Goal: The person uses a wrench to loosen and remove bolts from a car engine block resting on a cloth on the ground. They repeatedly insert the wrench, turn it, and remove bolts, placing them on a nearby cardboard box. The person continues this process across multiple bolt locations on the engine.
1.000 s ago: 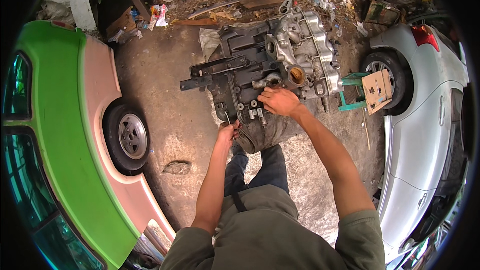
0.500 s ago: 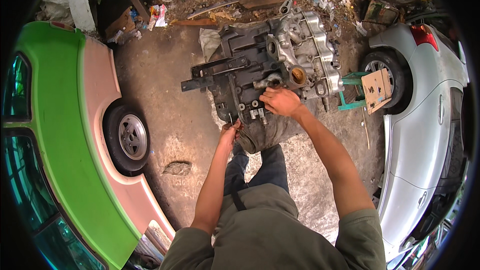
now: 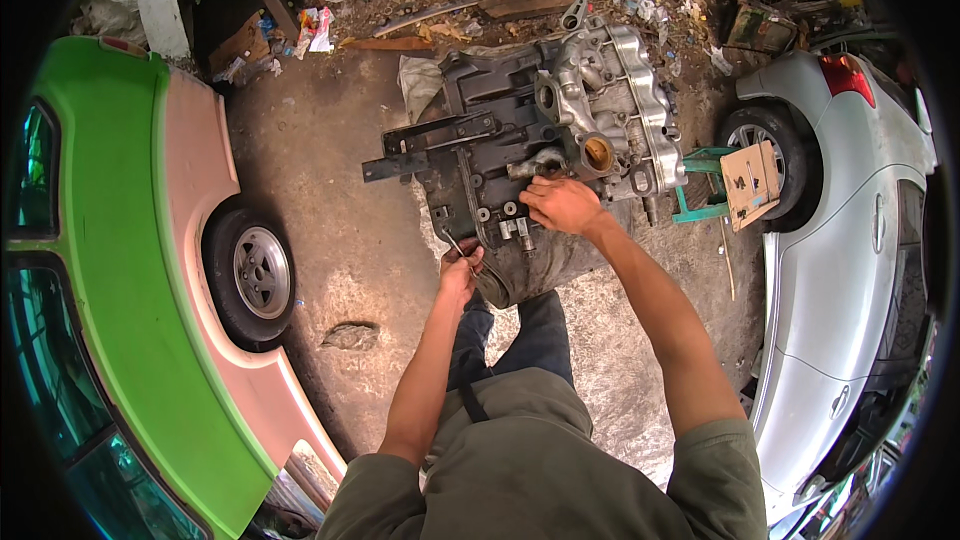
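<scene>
A car engine (image 3: 500,105) lies before me, its dark block to the left and silver cylinder head to the right. At the block's near left corner, my left hand (image 3: 461,270) is closed around a slim metal wrench (image 3: 452,239), whose upper end reaches the block's edge. My right hand (image 3: 562,206) rests on the engine just below a small metal pipe elbow (image 3: 540,162), fingers curled. What its fingertips grip, if anything, is hidden. A silver intake manifold (image 3: 572,90) with a round brownish opening (image 3: 597,152) sits just beyond the right hand.
A green and pink car (image 3: 150,270) stands on the left, a silver car (image 3: 830,290) on the right. Beside the silver car's wheel is a green stool (image 3: 703,185) with a cardboard piece (image 3: 752,183) bearing small dark parts. Planks (image 3: 530,3) and litter lie at the far side.
The wrench in my left hand has tilted to the left, and that hand has turned slightly. My right hand stays at the same spot on the engine.
</scene>
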A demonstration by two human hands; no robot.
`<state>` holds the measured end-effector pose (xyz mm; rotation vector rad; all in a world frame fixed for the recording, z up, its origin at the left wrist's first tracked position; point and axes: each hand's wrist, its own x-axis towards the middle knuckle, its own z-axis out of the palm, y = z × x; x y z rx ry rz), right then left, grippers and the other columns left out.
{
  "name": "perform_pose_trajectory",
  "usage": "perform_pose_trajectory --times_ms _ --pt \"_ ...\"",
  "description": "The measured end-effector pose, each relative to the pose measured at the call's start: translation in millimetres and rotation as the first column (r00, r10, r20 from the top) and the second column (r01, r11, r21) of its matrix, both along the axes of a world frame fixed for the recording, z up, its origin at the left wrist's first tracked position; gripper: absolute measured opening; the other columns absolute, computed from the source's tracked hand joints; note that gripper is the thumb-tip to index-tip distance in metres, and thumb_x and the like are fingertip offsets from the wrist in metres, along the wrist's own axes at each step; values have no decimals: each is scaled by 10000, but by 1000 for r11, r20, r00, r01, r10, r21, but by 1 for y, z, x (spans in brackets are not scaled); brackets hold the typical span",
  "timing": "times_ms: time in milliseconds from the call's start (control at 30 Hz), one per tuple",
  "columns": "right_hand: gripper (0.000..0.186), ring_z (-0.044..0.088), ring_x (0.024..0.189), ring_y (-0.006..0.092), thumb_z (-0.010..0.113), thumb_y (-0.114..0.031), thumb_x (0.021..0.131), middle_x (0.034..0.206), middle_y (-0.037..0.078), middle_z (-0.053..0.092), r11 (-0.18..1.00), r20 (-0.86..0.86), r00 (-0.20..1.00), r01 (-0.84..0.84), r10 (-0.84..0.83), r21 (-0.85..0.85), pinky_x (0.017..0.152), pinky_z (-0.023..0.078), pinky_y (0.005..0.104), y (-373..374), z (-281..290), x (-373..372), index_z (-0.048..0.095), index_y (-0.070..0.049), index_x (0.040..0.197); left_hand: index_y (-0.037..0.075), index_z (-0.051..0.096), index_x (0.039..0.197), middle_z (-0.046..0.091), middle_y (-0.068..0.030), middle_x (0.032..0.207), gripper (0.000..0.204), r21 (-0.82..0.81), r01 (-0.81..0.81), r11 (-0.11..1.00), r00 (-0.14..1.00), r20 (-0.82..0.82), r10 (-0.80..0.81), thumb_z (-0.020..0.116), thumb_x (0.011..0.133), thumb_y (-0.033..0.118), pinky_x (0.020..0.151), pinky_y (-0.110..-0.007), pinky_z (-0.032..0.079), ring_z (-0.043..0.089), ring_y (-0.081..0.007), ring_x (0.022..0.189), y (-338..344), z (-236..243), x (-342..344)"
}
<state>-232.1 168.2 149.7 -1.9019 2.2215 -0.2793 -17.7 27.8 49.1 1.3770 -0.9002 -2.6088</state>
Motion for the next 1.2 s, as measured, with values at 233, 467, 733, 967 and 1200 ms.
perform_pose_trajectory --times_ms 233,467,733,967,1200 --pt "229 610 982 228 668 -205 837 939 46 617 1000 11 1000 16 -16 -2 807 542 374 1 -2 0 591 -89 1018 28 582 924 549 -33 776 216 116 158 981 972 159 -176 657 958 228 520 -272 354 443 -131 561 -15 8 0" --pt "246 617 966 237 675 -201 828 939 48 620 1000 9 1000 5 -5 2 796 541 377 0 0 0 596 -89 1031 65 551 915 528 -31 758 141 112 168 979 975 128 -182 614 968 179 459 -281 321 419 -119 531 -12 -12 -9" --pt "280 614 1036 231 690 -218 828 979 43 648 999 11 999 34 -34 35 827 552 372 0 3 2 611 -85 1062 103 622 927 583 20 732 95 -143 127 982 976 197 -97 701 893 62 479 -272 356 459 -86 539 1 -17 -7" --pt "301 612 1050 232 696 -223 821 986 44 653 998 12 1000 28 -29 55 845 549 367 1 3 0 618 -85 1077 77 663 907 636 -1 760 62 -8 85 996 996 -12 -86 708 914 118 491 -265 369 467 -89 551 -5 -2 2" --pt "301 611 1053 227 699 -226 819 988 39 655 998 6 1000 28 -29 57 854 547 364 1 2 1 620 -83 1072 48 613 937 591 -33 762 66 -33 187 982 979 91 -183 672 921 73 511 -274 378 471 -106 571 -12 5 -3"
